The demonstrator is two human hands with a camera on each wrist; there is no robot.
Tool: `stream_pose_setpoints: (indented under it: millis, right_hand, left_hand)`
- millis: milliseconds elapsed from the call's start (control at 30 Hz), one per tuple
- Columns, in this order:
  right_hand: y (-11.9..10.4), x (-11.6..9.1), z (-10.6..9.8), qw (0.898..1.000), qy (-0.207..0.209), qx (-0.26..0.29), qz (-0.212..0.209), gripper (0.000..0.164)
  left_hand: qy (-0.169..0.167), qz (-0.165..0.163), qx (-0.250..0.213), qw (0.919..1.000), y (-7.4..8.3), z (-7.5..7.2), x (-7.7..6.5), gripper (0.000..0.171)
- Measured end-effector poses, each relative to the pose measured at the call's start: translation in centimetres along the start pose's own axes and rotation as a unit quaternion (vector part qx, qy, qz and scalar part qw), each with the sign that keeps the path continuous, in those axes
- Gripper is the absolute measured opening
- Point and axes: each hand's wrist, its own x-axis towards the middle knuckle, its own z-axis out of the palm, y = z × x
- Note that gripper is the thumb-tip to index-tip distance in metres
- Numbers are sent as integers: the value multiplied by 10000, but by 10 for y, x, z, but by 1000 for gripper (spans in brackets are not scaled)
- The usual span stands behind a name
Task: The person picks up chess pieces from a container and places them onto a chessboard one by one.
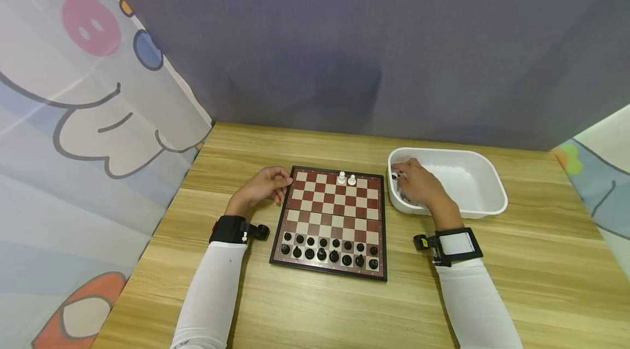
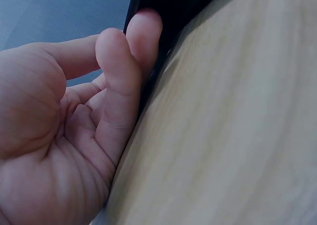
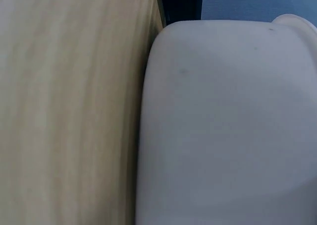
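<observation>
A folding chessboard [image 1: 320, 220] lies on the wooden table, its near two rows filled with black chess pieces [image 1: 322, 254]. At its far edge stand two white chess pieces [image 1: 342, 178]. My left hand [image 1: 266, 184] holds the board's left rim near the far corner; in the left wrist view, curled fingers [image 2: 116, 81] touch the dark edge. My right hand [image 1: 418, 182] reaches into the left end of a white plastic box [image 1: 467, 179], over small pale pieces [image 1: 407, 196]. Its fingertips are partly hidden, and the right wrist view shows only the box's outer wall [image 3: 223, 126].
The wooden table [image 1: 315, 310] meets a grey partition [image 1: 305, 53] at its far side. A cartoon-printed curtain [image 1: 98, 135] hangs along the left, with another printed cloth [image 1: 605, 185] at the right. The box stands close to the board's right side.
</observation>
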Motion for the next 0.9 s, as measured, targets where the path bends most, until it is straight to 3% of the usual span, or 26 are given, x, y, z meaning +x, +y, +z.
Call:
stream_pose_setpoints:
  millis: [400,900]
  right_hand:
    - [1,1,2,9998,73,134,133,34]
    - [-1,1,-1,9982,417,316,281,37]
  left_hand:
    - [-8,8,-17,10000,0,-1,0,16]
    - [7,-19,-15,10000,0,-1,0,16]
